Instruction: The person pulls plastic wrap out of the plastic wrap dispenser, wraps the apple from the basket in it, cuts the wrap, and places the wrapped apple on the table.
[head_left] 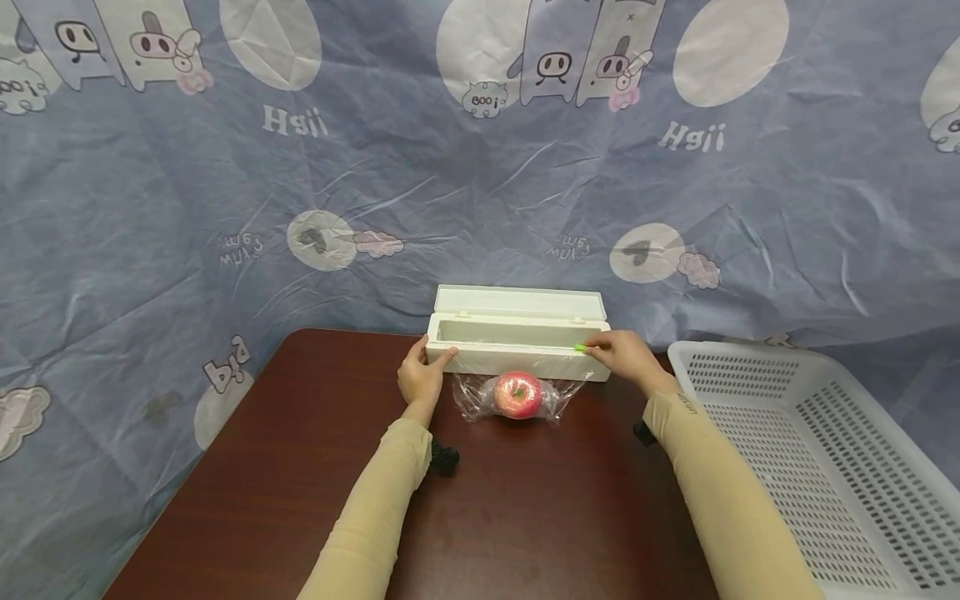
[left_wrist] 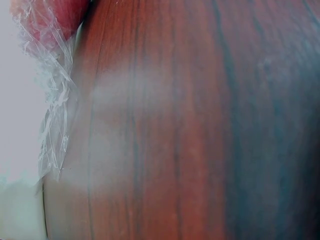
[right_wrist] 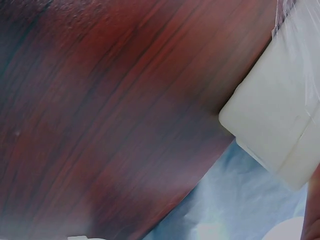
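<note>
A long white cling-film dispenser box [head_left: 495, 360] stands at the table's back edge, its hinged lid [head_left: 517, 302] raised. My left hand [head_left: 422, 377] grips the box's left end, thumb on the front. At the right end, my right hand [head_left: 628, 357] pinches a small green slide cutter [head_left: 580, 347] on the front rim. Clear cling film [head_left: 468, 400] hangs down the box's front and lies around a red apple [head_left: 517, 395] on the table. The left wrist view shows part of the apple [left_wrist: 60, 17] and crumpled film [left_wrist: 60, 115]; the right wrist view shows the box's end [right_wrist: 270, 115].
A white perforated plastic basket [head_left: 787, 467] stands at the right, beside my right forearm. The dark red-brown wooden table [head_left: 525, 517] reaches back to a blue-grey printed cloth [head_left: 480, 200] hanging behind it.
</note>
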